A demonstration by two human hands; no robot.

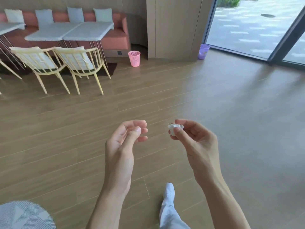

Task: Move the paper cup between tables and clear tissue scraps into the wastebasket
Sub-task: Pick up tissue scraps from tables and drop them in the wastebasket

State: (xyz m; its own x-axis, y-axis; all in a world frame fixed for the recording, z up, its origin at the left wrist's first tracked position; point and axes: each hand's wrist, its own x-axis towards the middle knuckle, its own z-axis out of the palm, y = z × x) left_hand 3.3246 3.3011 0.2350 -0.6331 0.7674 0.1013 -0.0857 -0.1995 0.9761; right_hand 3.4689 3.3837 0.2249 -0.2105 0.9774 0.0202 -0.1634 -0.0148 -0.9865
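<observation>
My right hand [191, 138] pinches a small crumpled white tissue scrap [173, 129] between thumb and fingers, held out over the wooden floor. My left hand [127, 138] is beside it, a short gap away, fingers loosely curled with nothing in them. A pink mesh wastebasket [134, 58] stands on the floor far ahead, by the end of the sofa. A purple wastebasket [204, 51] stands further right against the wooden wall. No paper cup is in view.
White tables [71, 32] stand before a pink sofa [118, 35] at the back left, with two pale wooden chairs [77, 63] in front. Glass doors [257, 27] fill the back right. A round grey rug [24, 215] lies at the bottom left; my white-clad leg [168, 204] steps forward.
</observation>
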